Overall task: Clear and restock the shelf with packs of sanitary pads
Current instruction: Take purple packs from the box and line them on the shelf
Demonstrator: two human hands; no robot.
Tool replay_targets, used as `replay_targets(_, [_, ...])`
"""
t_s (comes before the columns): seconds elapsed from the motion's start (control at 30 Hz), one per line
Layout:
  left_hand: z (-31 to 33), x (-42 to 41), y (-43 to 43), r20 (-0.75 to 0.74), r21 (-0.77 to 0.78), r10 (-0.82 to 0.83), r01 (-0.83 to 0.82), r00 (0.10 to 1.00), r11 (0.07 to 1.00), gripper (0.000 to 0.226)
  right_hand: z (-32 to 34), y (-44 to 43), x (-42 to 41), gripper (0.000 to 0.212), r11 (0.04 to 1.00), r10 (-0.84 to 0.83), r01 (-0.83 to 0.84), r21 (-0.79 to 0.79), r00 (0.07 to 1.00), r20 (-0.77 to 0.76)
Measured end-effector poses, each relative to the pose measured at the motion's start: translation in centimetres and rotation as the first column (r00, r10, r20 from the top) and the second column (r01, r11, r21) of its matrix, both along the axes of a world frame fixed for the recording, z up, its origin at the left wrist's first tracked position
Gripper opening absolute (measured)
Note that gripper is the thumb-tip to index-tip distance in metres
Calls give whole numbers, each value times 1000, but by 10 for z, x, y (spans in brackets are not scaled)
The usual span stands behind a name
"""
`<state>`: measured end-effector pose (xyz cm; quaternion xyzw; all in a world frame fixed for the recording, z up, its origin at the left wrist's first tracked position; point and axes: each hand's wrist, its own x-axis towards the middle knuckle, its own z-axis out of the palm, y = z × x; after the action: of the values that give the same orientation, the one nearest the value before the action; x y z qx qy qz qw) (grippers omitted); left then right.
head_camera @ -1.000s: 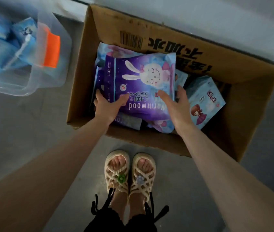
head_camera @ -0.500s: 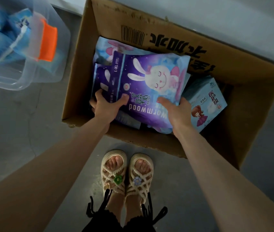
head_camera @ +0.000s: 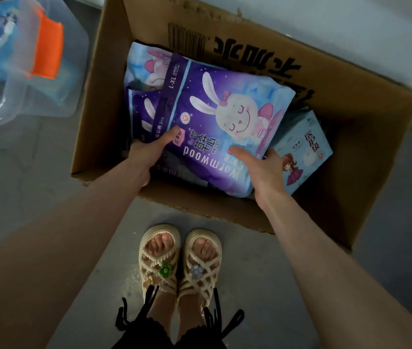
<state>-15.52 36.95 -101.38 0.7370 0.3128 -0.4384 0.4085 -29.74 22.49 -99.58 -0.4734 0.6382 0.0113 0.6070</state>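
Purple pack (head_camera: pixel 225 96) lies inside the box (head_camera: pixel 350 147), on top of other packs, and both hands hold it at its near edge. The left hand (head_camera: pixel 147 152) grips the near-left corner: its thumb (head_camera: pixel 172 136) lies flat on the printed face, and the other fingers go under the pack, so I cannot tell how they lie. The right hand (head_camera: pixel 262 167) grips the near-right corner, with the thumb pressed on the face and the fingers curled round the right edge.

The printed face looks up. The word "Wormwood" runs along the near edge and reads upside down from the person's side. The rabbit's ears point to the far left, and the "L-XL" strip runs along the left side. The pack sits a little turned, its far-right corner toward the far wall of the box. In this view it looks almost square, so I cannot tell the long axis for sure.

The near-left corner is covered by the left hand. Under the pack, a second purple pack (head_camera: pixel 144 109) and a pale pack (head_camera: pixel 147 64) show only in part. A blue pack (head_camera: pixel 305 147) lies just beside on the right, partly behind the right hand. A clear bin (head_camera: pixel 74 71) with an orange clip (head_camera: pixel 47 46) stands left of the box, cut off by the frame; its blue contents are blurred.
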Motion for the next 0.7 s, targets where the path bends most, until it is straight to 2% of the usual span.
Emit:
replay_targets(0.17, [-10,7,-1,66,14,43,-44,997,999,117,2,-9,6,41,997,67,-66,-38,998,20])
replay_targets(0.27, [-13,7,-4,53,-9,39,-38,998,999,117,0,-17,8,46,994,79,-77,-73,997,16])
replay_targets(0.33, [-12,8,0,35,-45,27,-26,999,999,109,-2,-16,9,47,993,91,-89,-82,996,12])
replay_targets(0.5, [-7,8,12,66,-63,14,-9,998,998,93,-4,-3,4,48,993,117,-116,-11,993,33])
replay_targets(0.7, [12,9,14,114,-84,56,-47,992,995,94,-3,-3,16,50,990,102,-106,88,994,47])
